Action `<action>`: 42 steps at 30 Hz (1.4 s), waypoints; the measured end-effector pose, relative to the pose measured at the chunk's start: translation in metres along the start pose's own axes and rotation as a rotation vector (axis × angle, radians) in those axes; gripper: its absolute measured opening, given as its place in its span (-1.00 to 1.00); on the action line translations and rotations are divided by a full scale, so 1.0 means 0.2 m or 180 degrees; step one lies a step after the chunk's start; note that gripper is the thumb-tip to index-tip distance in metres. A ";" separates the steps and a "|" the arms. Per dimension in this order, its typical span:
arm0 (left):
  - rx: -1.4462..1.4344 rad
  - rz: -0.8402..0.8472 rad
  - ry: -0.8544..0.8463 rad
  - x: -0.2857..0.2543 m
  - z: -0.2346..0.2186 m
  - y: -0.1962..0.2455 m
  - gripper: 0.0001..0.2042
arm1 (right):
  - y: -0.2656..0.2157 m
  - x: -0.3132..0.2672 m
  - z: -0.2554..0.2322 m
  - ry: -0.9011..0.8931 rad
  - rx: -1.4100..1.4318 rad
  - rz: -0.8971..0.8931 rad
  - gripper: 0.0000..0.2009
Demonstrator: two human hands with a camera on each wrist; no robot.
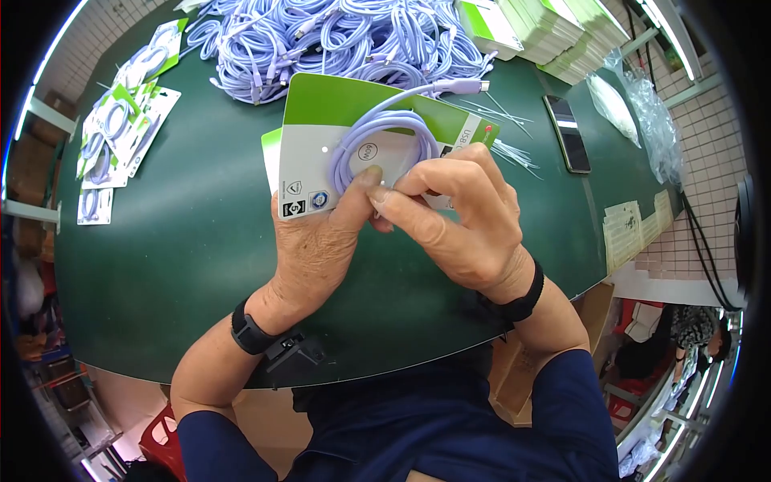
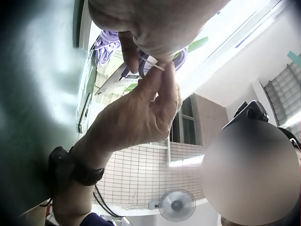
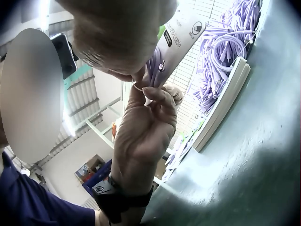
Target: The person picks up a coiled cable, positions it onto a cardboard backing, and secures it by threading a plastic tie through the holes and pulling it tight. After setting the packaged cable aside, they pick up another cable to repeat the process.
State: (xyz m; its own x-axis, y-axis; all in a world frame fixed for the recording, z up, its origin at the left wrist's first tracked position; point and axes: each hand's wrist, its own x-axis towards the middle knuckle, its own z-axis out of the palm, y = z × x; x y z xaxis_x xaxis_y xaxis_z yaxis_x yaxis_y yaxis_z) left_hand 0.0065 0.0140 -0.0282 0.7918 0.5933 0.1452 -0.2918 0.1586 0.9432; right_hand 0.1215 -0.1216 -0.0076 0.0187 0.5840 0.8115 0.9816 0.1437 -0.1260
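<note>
My left hand [image 1: 317, 241] holds a green and white packaging card [image 1: 309, 153] from below, its thumb pressed on a coiled lilac USB cable [image 1: 344, 157] that lies on the card's face. The cable's plug end [image 1: 462, 86] sticks out past the top edge. Close beside that thumb, my right hand [image 1: 474, 213] pinches a thin white cable tie [image 2: 157, 65] between thumb and forefinger. In the right wrist view the tie [image 3: 137, 87] curves between the fingertips of both hands. Another card [image 1: 271, 153] shows behind the held one.
A big heap of lilac cables [image 1: 337, 40] covers the table's far side. Packed cards [image 1: 120, 120] lie at the left. Stacked cards [image 1: 554, 32] stand at the back right, near a phone [image 1: 567, 132]. Loose white ties [image 1: 514, 154] lie right of the card.
</note>
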 end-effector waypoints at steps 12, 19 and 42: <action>-0.0299 0.0162 0.0162 0.01 0.02 0.04 -0.71 | -0.05 -0.05 -0.03 0.0067 0.0593 0.0062 -0.52; -0.0438 0.0140 0.0152 0.01 0.02 0.04 -0.70 | -0.04 -0.04 -0.05 0.0125 0.0328 0.0106 -0.58; -0.0317 0.0024 0.0042 0.01 0.00 0.03 -0.66 | 0.00 -0.03 -0.01 0.0390 0.0135 0.0042 -0.63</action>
State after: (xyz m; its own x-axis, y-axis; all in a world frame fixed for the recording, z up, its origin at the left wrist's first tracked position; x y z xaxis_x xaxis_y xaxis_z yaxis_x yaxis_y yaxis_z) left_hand 0.0066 0.0158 -0.0212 0.7824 0.6049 0.1477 -0.3502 0.2313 0.9077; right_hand 0.1218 -0.1271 -0.0114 0.0570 0.4843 0.8730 0.9722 0.1720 -0.1589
